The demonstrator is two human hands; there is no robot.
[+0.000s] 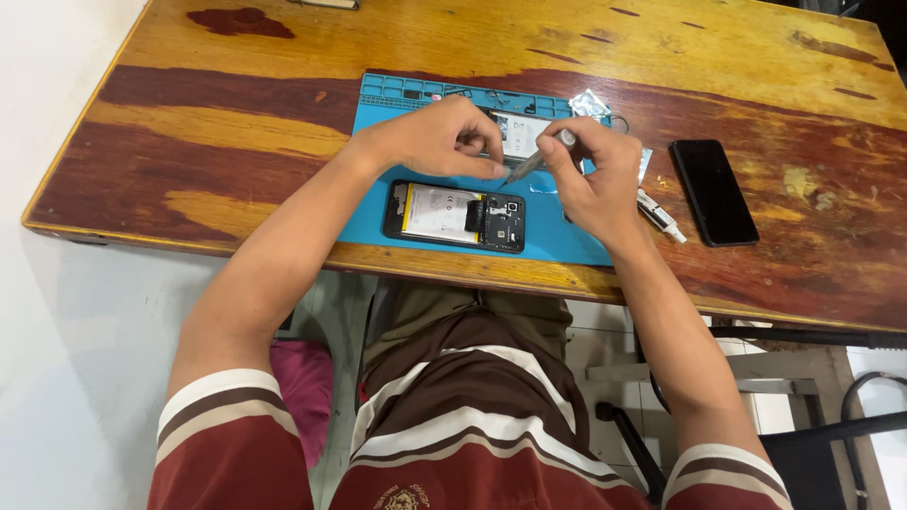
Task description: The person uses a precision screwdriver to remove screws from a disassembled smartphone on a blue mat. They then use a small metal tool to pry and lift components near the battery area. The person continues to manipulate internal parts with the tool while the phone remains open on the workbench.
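Head view, taking the blue work mat [373, 222] as the landmark and going from near to far. On the mat's near edge lies one opened phone [454, 216], back cover off, with its pale battery and dark circuit board exposed; so opening it looks done, while the work inside seems unfinished, since nothing suggests reassembly yet.

Just beyond the phone, over the mat's middle, the two hands meet. The left hand [439, 139] is curled, fingertips pinched together on something too small to identify. The right hand [590, 175] is closed around one thin screwdriver [536, 161], whose tip points toward the left fingertips, above the mat and beyond the phone.

Behind the hands, on the mat's far part, lies one pale flat panel [520, 132], mostly hidden, perhaps the removed cover.

Just off the mat's right edge lies one small white tube [661, 215]; further right, one dark intact phone [714, 192] lies face up on the wooden table [236, 123]. At the mat's far right corner sits one crumpled clear wrapper [591, 104].
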